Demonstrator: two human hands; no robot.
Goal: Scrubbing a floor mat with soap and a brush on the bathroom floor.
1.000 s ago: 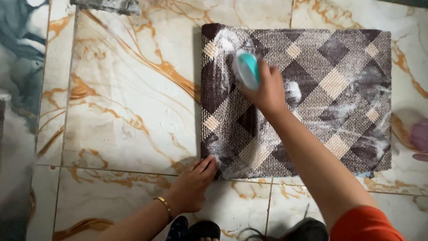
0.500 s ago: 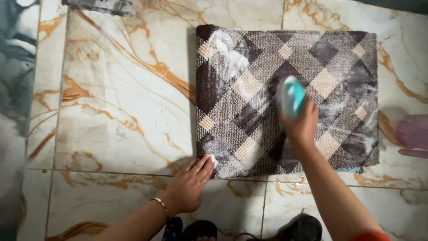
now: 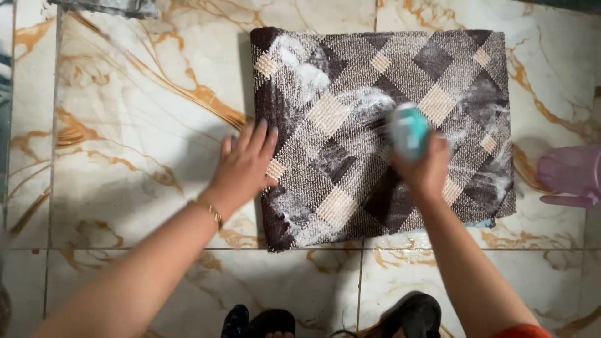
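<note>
Left hand (image 3: 244, 166), fingers spread flat, is now pressing the rug (image 3: 382, 131) edge higher up; right hand (image 3: 426, 169), gripping brush (image 3: 408, 130), is scrubbing back toward centre.

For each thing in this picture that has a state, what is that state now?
mat: folded, flat on the floor, streaked with white foam.
brush: teal, blurred, pressed on the mat.
right hand: closed around the brush.
left hand: open, fingers spread, over the mat's left edge.
tile floor: looks wet.
</note>
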